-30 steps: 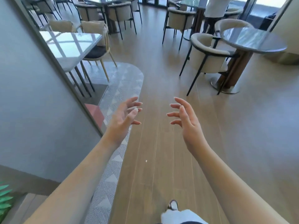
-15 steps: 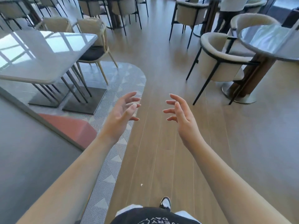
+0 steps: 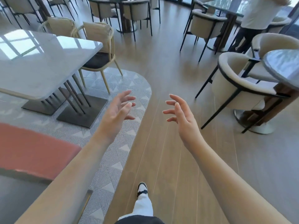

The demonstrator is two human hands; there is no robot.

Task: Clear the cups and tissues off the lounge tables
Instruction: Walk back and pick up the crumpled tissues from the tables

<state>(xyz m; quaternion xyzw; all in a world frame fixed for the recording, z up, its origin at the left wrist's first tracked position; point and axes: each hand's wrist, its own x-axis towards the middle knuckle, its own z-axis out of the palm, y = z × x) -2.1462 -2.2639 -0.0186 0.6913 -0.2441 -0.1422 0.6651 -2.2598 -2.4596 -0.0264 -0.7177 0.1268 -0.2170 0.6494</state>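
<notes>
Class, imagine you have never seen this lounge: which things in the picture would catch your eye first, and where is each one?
First, the two bare arms reaching forward at the centre, the left hand and right hand both open and empty above the wooden floor. Next, the glossy white table at the left, mirroring the windows. Then the cream armchair at the right, pulled up to a dark round table.
</notes>
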